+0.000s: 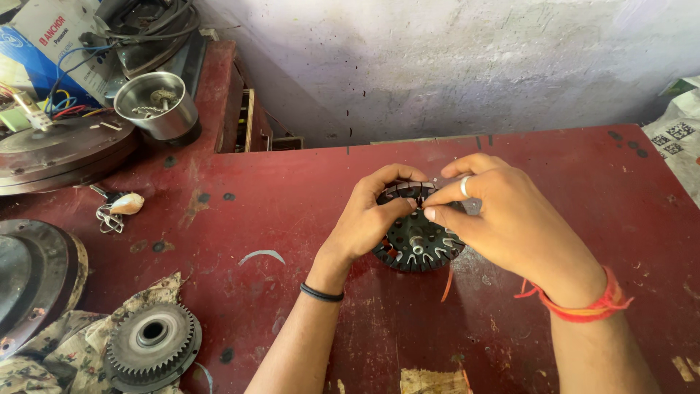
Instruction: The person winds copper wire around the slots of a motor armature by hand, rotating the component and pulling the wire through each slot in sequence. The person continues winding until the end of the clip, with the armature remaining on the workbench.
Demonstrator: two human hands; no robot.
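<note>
Both hands meet at the middle of the red table (292,182). The left hand (368,219) grips the left rim of a dark round slotted stator (419,248) standing tilted on the tabletop. The right hand (503,211), wearing 1 ring, pinches at its top edge. A toothed gear (152,343) lies near left on patterned cloth (51,350).

One stator (418,244); two hands (368,219) (510,219); one gear (152,337)
</note>
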